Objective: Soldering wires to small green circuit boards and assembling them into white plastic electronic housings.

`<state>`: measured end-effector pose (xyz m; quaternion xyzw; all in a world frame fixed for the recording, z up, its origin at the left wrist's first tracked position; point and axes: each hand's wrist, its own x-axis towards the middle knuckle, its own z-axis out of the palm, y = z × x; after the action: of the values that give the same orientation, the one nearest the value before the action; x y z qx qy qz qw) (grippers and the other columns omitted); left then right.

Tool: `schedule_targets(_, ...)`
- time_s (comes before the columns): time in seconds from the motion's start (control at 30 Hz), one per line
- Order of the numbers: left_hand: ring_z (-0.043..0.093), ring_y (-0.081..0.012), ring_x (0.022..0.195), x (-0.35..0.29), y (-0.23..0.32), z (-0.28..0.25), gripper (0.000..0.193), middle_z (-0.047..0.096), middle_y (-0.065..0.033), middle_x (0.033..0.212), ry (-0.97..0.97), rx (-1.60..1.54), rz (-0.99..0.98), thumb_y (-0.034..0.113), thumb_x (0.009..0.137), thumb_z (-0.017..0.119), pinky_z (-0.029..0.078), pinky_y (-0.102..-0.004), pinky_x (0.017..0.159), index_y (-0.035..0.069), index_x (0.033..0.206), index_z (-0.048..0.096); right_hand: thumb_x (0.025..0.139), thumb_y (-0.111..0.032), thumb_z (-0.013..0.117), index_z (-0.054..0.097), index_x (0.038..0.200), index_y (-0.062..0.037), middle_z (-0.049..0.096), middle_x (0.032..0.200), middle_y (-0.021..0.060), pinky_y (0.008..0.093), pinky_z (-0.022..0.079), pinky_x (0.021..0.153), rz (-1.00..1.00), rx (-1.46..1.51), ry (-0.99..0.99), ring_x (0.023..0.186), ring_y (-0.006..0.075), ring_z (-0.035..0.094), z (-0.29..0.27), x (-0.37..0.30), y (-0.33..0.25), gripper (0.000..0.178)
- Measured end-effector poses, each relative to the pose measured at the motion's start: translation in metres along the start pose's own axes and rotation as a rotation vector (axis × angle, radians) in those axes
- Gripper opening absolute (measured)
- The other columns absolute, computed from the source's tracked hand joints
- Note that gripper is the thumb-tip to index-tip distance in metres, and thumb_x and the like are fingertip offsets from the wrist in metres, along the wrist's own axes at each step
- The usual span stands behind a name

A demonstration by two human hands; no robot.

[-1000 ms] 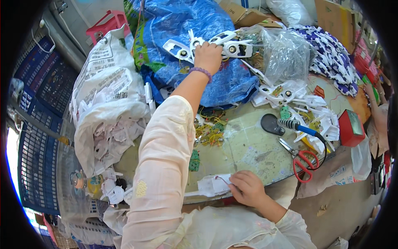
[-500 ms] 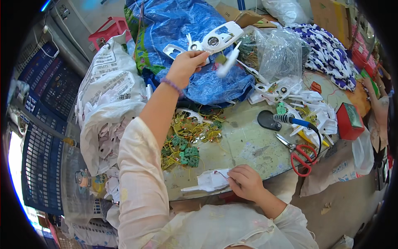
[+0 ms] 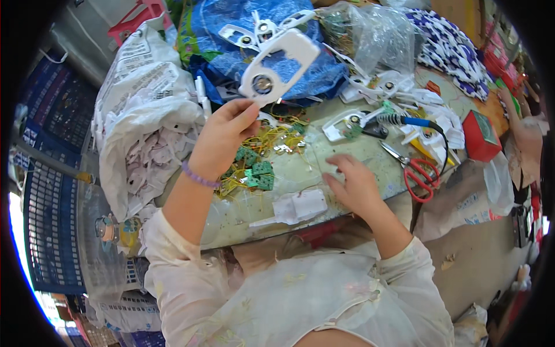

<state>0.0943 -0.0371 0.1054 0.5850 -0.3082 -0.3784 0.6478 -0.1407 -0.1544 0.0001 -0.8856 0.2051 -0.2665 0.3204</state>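
My left hand [image 3: 226, 134] pinches a white plastic housing [image 3: 292, 66] by its lower end and holds it up above the table; a round metal speaker [image 3: 262, 84] sits in it. Over the front part of the table my right hand [image 3: 354, 184] is open, its fingers apart and holding nothing. Just left of it, near the table's front edge, lies a white plastic casing [image 3: 299, 207] with a long narrow end and a thin wire. Between the hands and farther back are green circuit boards [image 3: 260, 175] and a tangle of yellow wires [image 3: 272, 146].
A soldering iron [image 3: 413, 121] with a blue handle lies at the right, near red-handled scissors [image 3: 421, 176] and a red box [image 3: 481, 136]. Another white housing [image 3: 341, 124] is beside the iron. White sacks [image 3: 147, 115] stand left; a blue plastic bag [image 3: 219, 29] bearing more housings is behind.
My left hand has drawn back and down with the housing. My right hand has left the casing and opened. A white housing now lies beside the soldering iron.
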Motion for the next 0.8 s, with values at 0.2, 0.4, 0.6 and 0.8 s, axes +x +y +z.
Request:
schedule_targets(0.2,0.057,-0.01,0.077,-0.029,-0.03,-0.021,0.018,0.06,-0.0001,0.086,-0.016,-0.139,-0.023,0.015,0.091,0.064,0.046,-0.0253,0.073,0.005,0.105,0.058,0.08,-0.006,0.053,0.058,0.1,-0.0031,0.057,0.101,0.0168,0.0428,0.051,0.077,-0.02,-0.543,-0.062,0.092,0.034,0.059,0.027,0.06,0.043,0.021)
schedule_targets(0.4,0.057,-0.0101,0.076,-0.048,-0.047,-0.028,0.018,0.061,0.0002,0.086,-0.001,-0.176,-0.024,0.015,0.089,0.066,0.046,-0.0247,0.072,0.006,0.103,0.059,0.078,-0.007,0.057,0.056,0.094,-0.0007,0.056,0.101,0.0175,0.0427,0.049,0.08,-0.112,-0.387,-0.105,0.094,0.034,0.057,0.042,0.077,0.058,0.017)
schedule_targets(0.6,0.057,-0.0096,0.078,-0.051,-0.052,-0.031,0.021,0.061,0.0001,0.087,-0.026,-0.155,-0.049,0.017,0.089,0.067,0.046,-0.0246,0.073,0.005,0.103,0.059,0.079,-0.01,0.065,0.058,0.101,-0.001,0.058,0.112,0.0165,0.0374,0.05,0.077,-0.153,-0.226,0.024,0.092,0.0311,0.06,0.021,0.064,0.024,0.025)
schedule_targets(0.8,0.058,-0.0105,0.078,-0.05,-0.054,-0.006,0.02,0.061,-0.001,0.088,0.028,-0.2,-0.045,0.015,0.09,0.065,0.047,-0.0251,0.074,0.004,0.105,0.058,0.088,-0.012,0.064,0.05,0.123,-0.0046,0.059,0.109,0.007,0.0265,0.05,0.07,0.291,0.851,-0.168,0.085,0.0141,0.06,-0.001,0.039,-0.028,0.039)
